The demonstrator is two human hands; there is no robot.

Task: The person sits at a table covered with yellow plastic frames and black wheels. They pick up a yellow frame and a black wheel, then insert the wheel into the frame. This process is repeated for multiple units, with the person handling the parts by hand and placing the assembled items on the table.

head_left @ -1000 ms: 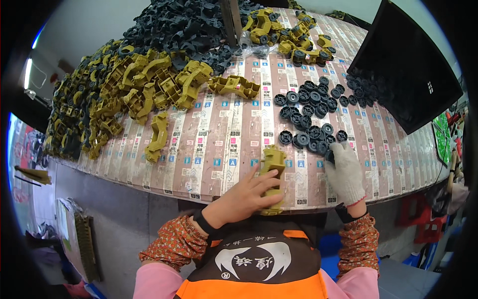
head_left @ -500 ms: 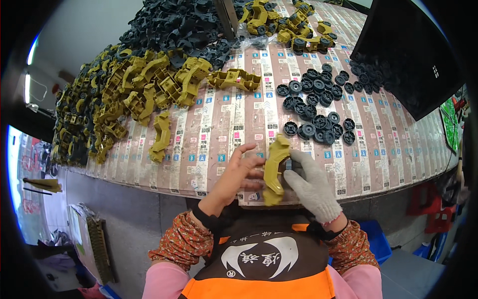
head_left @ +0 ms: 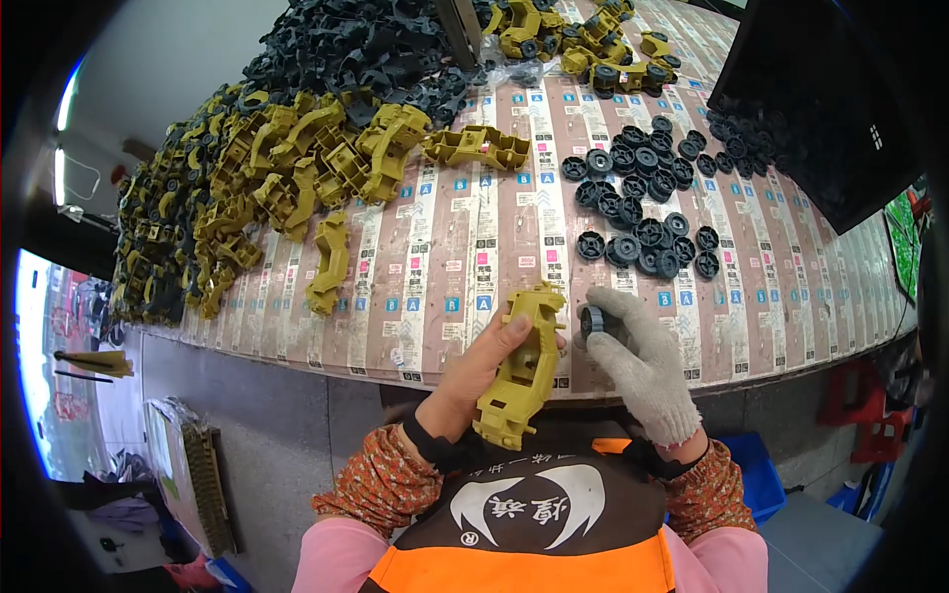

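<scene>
A mustard-yellow moulded plastic toy vehicle body (head_left: 521,368) is gripped in the bare left hand (head_left: 481,371), the thumb laid over its upper side and the fingers wrapped beneath, so that the part is held lengthwise, tilted away from the person, just above the near edge of the striped, label-covered worktable (head_left: 435,257). The left wrist is bent upward out of a patterned sleeve. The right hand (head_left: 638,361), covered by a white knitted glove, is raised from the lower right with its fingers curled, and a small dark grey plastic wheel (head_left: 591,320) is pinched at the fingertips, right beside the upper right flank of the yellow body; whether the two parts touch cannot be told. Both hands are closed on their parts. Beyond the hands, a bare stretch of tabletop is left between them and a cluster of loose black wheels (head_left: 643,212) further back to the right. A single yellow body (head_left: 330,263) is seen lying apart at the left, before a large heap of yellow bodies (head_left: 257,188) along the left edge. A heap of black plastic parts (head_left: 346,49) is piled at the far side, and a black tray (head_left: 820,99) overhangs the far right corner.
</scene>
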